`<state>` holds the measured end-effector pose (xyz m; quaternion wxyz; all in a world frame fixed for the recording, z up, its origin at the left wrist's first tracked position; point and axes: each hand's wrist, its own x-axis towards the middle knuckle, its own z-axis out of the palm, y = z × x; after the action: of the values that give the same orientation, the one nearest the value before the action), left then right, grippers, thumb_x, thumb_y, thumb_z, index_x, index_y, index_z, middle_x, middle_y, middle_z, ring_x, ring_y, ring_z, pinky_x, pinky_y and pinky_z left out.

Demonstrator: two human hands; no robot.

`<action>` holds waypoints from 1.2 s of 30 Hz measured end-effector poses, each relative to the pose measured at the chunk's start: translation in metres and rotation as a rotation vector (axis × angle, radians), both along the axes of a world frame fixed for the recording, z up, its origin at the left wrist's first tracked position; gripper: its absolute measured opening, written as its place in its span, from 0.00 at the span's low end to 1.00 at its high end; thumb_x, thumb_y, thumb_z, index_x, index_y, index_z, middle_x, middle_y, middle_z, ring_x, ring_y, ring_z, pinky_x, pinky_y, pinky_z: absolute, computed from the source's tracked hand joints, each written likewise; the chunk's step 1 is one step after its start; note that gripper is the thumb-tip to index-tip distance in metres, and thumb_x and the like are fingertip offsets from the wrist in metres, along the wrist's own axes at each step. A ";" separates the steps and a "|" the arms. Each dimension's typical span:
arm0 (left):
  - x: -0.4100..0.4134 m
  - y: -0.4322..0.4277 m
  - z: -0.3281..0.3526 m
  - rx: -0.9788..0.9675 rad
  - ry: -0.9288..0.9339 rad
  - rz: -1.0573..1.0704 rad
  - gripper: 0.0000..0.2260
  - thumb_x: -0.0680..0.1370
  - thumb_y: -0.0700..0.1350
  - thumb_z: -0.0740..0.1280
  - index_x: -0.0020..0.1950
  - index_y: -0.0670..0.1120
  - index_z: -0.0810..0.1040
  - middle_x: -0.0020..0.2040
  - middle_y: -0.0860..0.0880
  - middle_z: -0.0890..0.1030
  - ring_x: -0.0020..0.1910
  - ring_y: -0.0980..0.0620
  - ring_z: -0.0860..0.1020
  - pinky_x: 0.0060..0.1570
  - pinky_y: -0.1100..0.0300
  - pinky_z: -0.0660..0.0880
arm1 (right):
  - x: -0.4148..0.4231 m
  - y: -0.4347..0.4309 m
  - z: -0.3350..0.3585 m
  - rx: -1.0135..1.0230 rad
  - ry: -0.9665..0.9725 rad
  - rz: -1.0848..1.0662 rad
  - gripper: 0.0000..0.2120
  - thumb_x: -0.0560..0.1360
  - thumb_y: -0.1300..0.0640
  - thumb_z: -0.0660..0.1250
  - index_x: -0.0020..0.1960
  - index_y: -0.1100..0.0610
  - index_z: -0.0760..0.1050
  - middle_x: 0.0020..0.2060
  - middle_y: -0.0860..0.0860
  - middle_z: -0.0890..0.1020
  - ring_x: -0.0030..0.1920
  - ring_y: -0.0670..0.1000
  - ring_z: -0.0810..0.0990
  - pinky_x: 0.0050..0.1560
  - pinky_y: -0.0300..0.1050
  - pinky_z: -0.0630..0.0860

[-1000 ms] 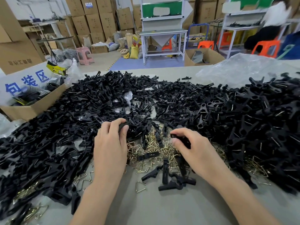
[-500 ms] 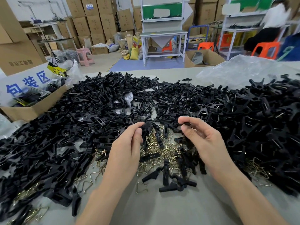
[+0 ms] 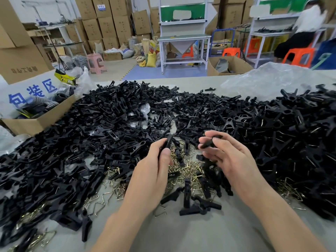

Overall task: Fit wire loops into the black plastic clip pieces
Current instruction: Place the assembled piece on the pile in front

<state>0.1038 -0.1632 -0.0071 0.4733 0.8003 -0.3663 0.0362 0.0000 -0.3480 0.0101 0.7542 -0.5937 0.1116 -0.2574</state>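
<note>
Left hand (image 3: 154, 171): pinching slim black plastic clip piece (image 3: 168, 142) | right hand (image 3: 227, 157): pinching second clip piece (image 3: 211, 141) | risk: shallow fingertip hold, drop beneath hands (judged).

Open lane: bare table (image 3: 181, 237) at near edge, between forearms. Clip pile (image 3: 63, 151) wraps left, far side, right, unbroken. Centre pocket carpeted with wire loops (image 3: 189, 171); left hand (image 3: 154, 175), right hand (image 3: 231, 159) above it, each pinching clip piece (image 3: 207, 144). Loose clips (image 3: 187, 195) at pocket mouth. Cardboard box (image 3: 38, 122) walls far left.
</note>
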 end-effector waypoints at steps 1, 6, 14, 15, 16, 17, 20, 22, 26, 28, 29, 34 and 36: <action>-0.001 -0.001 0.000 -0.026 0.009 -0.006 0.12 0.83 0.62 0.49 0.62 0.65 0.67 0.43 0.56 0.81 0.38 0.52 0.79 0.39 0.50 0.75 | 0.000 0.001 0.000 -0.014 -0.003 -0.017 0.10 0.77 0.50 0.68 0.55 0.49 0.85 0.54 0.53 0.86 0.57 0.54 0.84 0.57 0.46 0.80; -0.005 -0.006 0.007 -0.250 0.230 -0.058 0.11 0.82 0.60 0.56 0.57 0.64 0.77 0.42 0.54 0.80 0.40 0.51 0.79 0.40 0.62 0.76 | -0.001 0.007 0.003 -0.086 -0.021 -0.077 0.17 0.70 0.43 0.71 0.57 0.44 0.84 0.50 0.52 0.87 0.54 0.50 0.85 0.54 0.42 0.82; -0.002 -0.008 0.012 -0.416 0.626 -0.241 0.12 0.81 0.45 0.65 0.62 0.56 0.81 0.43 0.50 0.80 0.43 0.52 0.79 0.51 0.55 0.77 | 0.004 0.015 0.004 0.009 -0.005 0.002 0.18 0.64 0.45 0.76 0.54 0.44 0.86 0.46 0.50 0.87 0.46 0.46 0.84 0.44 0.38 0.82; -0.002 -0.008 0.013 -0.420 0.629 -0.237 0.12 0.82 0.44 0.65 0.59 0.58 0.81 0.43 0.50 0.80 0.42 0.52 0.79 0.50 0.56 0.78 | 0.004 0.016 0.003 0.021 -0.002 0.029 0.18 0.64 0.46 0.76 0.54 0.45 0.86 0.46 0.51 0.87 0.48 0.47 0.85 0.47 0.39 0.82; -0.003 -0.008 0.014 -0.419 0.624 -0.228 0.11 0.82 0.43 0.65 0.58 0.59 0.81 0.43 0.50 0.81 0.42 0.52 0.80 0.50 0.57 0.79 | 0.005 0.017 0.001 0.024 0.007 0.055 0.19 0.64 0.47 0.76 0.55 0.45 0.86 0.47 0.52 0.87 0.49 0.49 0.85 0.50 0.40 0.82; -0.004 -0.008 0.014 -0.416 0.609 -0.214 0.10 0.82 0.44 0.65 0.56 0.59 0.80 0.42 0.50 0.81 0.40 0.52 0.79 0.49 0.58 0.79 | 0.005 0.019 0.000 0.020 0.016 0.076 0.19 0.65 0.48 0.76 0.55 0.45 0.86 0.49 0.54 0.87 0.51 0.50 0.86 0.52 0.40 0.82; -0.004 -0.008 0.015 -0.420 0.570 -0.150 0.09 0.84 0.45 0.63 0.51 0.57 0.80 0.38 0.51 0.81 0.35 0.52 0.77 0.41 0.63 0.77 | 0.005 0.021 -0.001 0.020 0.038 0.082 0.17 0.67 0.54 0.75 0.56 0.47 0.86 0.54 0.59 0.85 0.54 0.52 0.86 0.54 0.40 0.82; -0.004 -0.008 0.016 -0.419 0.560 -0.114 0.10 0.84 0.46 0.63 0.49 0.57 0.81 0.36 0.51 0.80 0.33 0.53 0.76 0.38 0.64 0.76 | 0.005 0.022 0.000 -0.004 0.048 0.071 0.17 0.68 0.56 0.74 0.56 0.46 0.86 0.53 0.56 0.86 0.53 0.50 0.86 0.54 0.39 0.81; -0.003 -0.008 0.016 -0.409 0.553 -0.120 0.09 0.76 0.58 0.66 0.52 0.59 0.83 0.36 0.53 0.80 0.35 0.55 0.77 0.41 0.66 0.76 | 0.002 0.025 0.007 -0.159 0.060 0.010 0.16 0.69 0.52 0.75 0.56 0.41 0.84 0.47 0.44 0.87 0.48 0.40 0.85 0.50 0.29 0.77; -0.003 -0.007 0.014 -0.373 0.513 -0.123 0.08 0.78 0.57 0.66 0.53 0.60 0.83 0.35 0.53 0.79 0.37 0.57 0.77 0.41 0.67 0.75 | 0.001 0.025 0.008 -0.178 0.048 -0.008 0.15 0.68 0.52 0.75 0.54 0.41 0.85 0.45 0.42 0.87 0.46 0.38 0.84 0.48 0.27 0.76; -0.003 -0.007 0.014 -0.360 0.500 -0.134 0.07 0.79 0.54 0.66 0.54 0.60 0.83 0.34 0.53 0.79 0.37 0.57 0.77 0.42 0.67 0.75 | 0.002 0.026 0.008 -0.188 0.046 -0.010 0.15 0.68 0.52 0.75 0.54 0.40 0.85 0.45 0.42 0.87 0.46 0.38 0.84 0.49 0.27 0.75; -0.005 -0.008 0.014 -0.356 0.529 -0.188 0.12 0.76 0.56 0.66 0.55 0.57 0.84 0.40 0.53 0.83 0.42 0.55 0.81 0.49 0.60 0.80 | 0.003 0.028 0.007 -0.250 0.067 -0.007 0.17 0.66 0.50 0.75 0.51 0.33 0.84 0.45 0.42 0.87 0.46 0.39 0.84 0.48 0.28 0.76; -0.005 -0.008 0.015 -0.355 0.539 -0.207 0.14 0.76 0.55 0.65 0.57 0.55 0.84 0.41 0.51 0.84 0.42 0.54 0.80 0.52 0.54 0.81 | 0.003 0.028 0.006 -0.254 0.072 0.002 0.18 0.65 0.49 0.75 0.52 0.32 0.83 0.46 0.42 0.87 0.46 0.39 0.84 0.47 0.29 0.77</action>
<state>0.0987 -0.1717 0.0075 0.6861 0.6449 -0.2952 -0.1617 0.0028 -0.3202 0.0161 0.6688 -0.6933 0.1045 -0.2473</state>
